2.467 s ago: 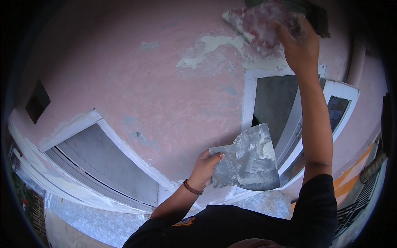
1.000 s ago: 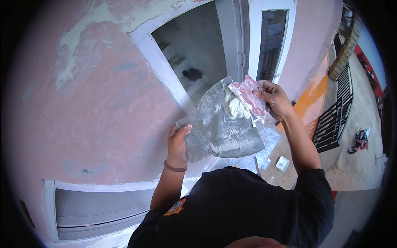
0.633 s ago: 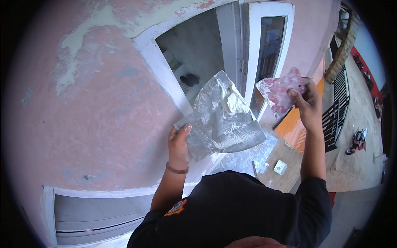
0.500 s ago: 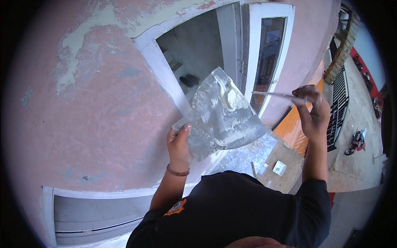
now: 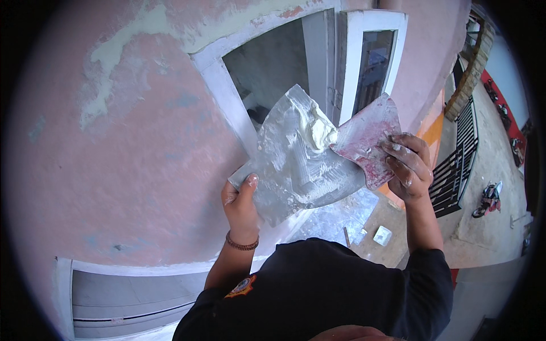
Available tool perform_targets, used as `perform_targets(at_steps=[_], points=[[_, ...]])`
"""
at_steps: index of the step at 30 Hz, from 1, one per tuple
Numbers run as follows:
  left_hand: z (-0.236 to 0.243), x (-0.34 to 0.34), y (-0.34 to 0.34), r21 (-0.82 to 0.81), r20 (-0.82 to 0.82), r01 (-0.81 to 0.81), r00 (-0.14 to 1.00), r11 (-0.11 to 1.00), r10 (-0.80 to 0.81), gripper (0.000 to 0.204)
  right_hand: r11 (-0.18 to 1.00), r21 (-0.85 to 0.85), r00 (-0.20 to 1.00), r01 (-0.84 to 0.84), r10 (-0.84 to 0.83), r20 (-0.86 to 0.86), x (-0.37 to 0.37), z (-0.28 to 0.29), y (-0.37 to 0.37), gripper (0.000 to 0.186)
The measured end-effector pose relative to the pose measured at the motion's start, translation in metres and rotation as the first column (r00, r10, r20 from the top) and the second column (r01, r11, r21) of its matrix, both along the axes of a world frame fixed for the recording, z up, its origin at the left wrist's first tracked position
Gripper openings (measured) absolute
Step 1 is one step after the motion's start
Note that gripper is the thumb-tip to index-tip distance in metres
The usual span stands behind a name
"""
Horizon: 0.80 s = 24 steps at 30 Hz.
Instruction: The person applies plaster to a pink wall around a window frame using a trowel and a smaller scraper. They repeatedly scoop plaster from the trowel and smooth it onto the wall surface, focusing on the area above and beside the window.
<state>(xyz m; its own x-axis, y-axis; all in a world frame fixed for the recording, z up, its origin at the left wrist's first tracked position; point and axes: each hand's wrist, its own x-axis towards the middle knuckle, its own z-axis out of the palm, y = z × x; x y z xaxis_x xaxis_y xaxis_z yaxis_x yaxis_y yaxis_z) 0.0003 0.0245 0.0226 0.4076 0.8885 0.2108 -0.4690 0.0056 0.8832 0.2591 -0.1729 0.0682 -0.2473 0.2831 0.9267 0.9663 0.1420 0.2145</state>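
Observation:
My left hand (image 5: pixel 241 206) grips one corner of a grey, sheet-like putty board (image 5: pixel 278 165), thumb on top. A thick lump of off-white putty (image 5: pixel 316 132) lies near its far right side, with thin smears over the rest. A flat scraper (image 5: pixel 371 139), pinkish red and coated with whitish residue, is pinched in my right hand (image 5: pixel 412 166). The scraper's left corner meets the board's right edge beside the lump. Dried white putty marks the right fingers. The fingers under the board are hidden.
To the left rises a pink wall (image 5: pixel 148 187) with pale filler patches (image 5: pixel 122 48). A white-framed window (image 5: pixel 227 96) and its opened sash (image 5: pixel 378 62) stand ahead. Below right are a small white tray (image 5: pixel 383 235), a black railing (image 5: pixel 462 165) and a parked motorcycle (image 5: pixel 489 200).
My right hand has moved left and down, turning the scraper from edge-on to its broad face, and its corner now meets the board. The left hand has shifted slightly left.

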Motion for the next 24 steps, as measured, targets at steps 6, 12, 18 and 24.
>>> perform_targets(at_steps=[6,12,18,24], points=[[0.004,-0.004,-0.001,-0.033,-0.049,-0.013,0.999,0.999,0.011,0.023,0.989,0.118,0.973,-0.085,0.108,-0.206,-0.007,-0.01,0.018,0.029],[0.016,-0.001,-0.001,-0.182,-0.032,0.084,0.995,0.98,-0.091,0.029,0.973,0.21,0.897,-0.093,0.174,-0.407,0.017,0.015,0.046,0.019],[0.018,-0.003,-0.002,-0.232,-0.084,0.079,0.991,0.97,-0.101,0.031,0.974,0.048,0.776,-0.221,0.205,-0.596,0.078,0.079,0.087,0.021],[0.017,-0.003,0.0,-0.223,-0.111,0.061,0.99,0.973,-0.088,0.031,0.972,-0.01,0.906,-0.235,0.215,-0.364,0.127,0.158,0.162,0.02]])
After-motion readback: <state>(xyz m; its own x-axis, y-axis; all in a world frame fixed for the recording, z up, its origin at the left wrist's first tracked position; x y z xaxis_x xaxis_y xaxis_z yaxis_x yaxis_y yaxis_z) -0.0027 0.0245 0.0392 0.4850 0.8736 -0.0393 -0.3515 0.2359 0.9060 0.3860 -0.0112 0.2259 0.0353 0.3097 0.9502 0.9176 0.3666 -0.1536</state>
